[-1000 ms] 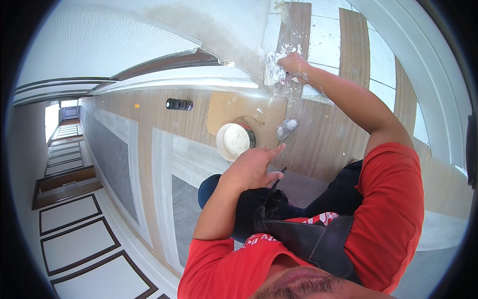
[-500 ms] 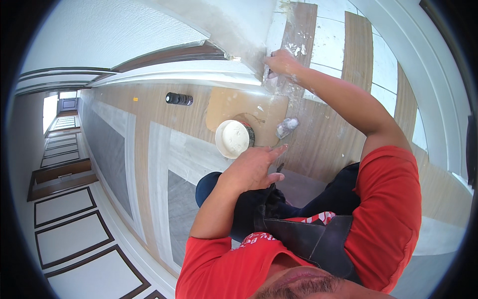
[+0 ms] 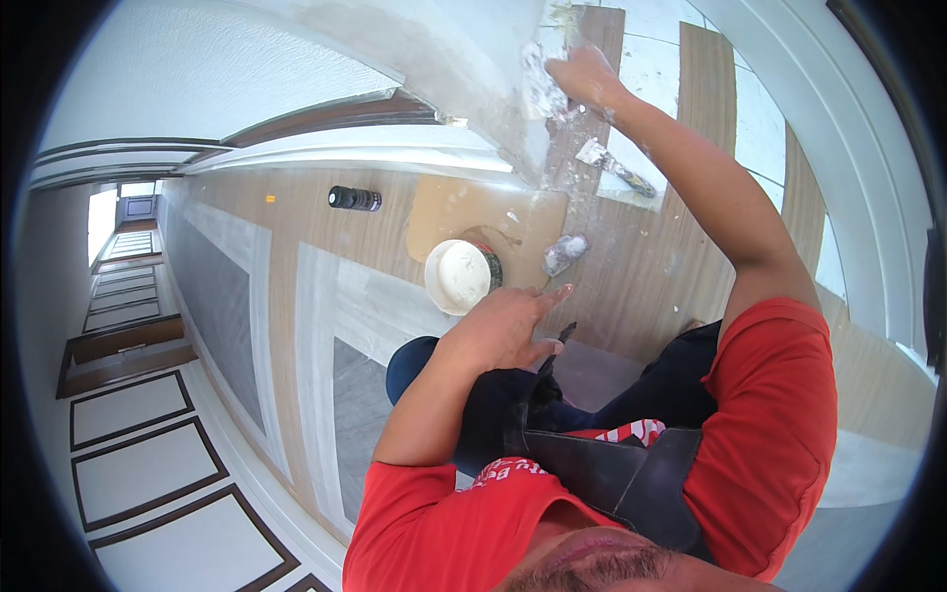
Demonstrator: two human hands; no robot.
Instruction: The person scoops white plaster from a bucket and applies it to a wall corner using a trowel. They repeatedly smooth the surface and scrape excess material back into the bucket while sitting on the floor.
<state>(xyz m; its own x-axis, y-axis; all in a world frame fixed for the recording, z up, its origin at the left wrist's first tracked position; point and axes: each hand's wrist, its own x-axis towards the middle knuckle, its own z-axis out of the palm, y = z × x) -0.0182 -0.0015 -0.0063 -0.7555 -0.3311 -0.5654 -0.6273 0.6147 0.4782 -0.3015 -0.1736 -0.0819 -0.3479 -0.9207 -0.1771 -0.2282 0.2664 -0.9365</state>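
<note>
My right hand (image 3: 589, 79) reaches far out to the wall corner, its fingers closed on a white-smeared flat piece (image 3: 545, 81) pressed against the lower wall (image 3: 493, 94). What kind of piece it is, I cannot make out. A putty knife (image 3: 619, 168) with a white-caked blade lies on the floor below that hand. Close to my knees, my left hand (image 3: 505, 328) is open with fingers spread and holds nothing. Just beyond it stands a round tub (image 3: 462, 276) of white paste. To the tub's right lies a small lump in clear plastic (image 3: 565, 254).
The tub stands on a tan board (image 3: 434, 212) laid against the baseboard. A black cylindrical bottle (image 3: 355, 198) lies on the wood-look floor (image 3: 296, 212) to the left. White crumbs and dust dot the floor near the corner. A white curved frame (image 3: 848, 128) bounds the right side.
My right hand has moved farther away along the wall with the flat piece, uncovering the putty knife on the floor. My left hand stays nearly still.
</note>
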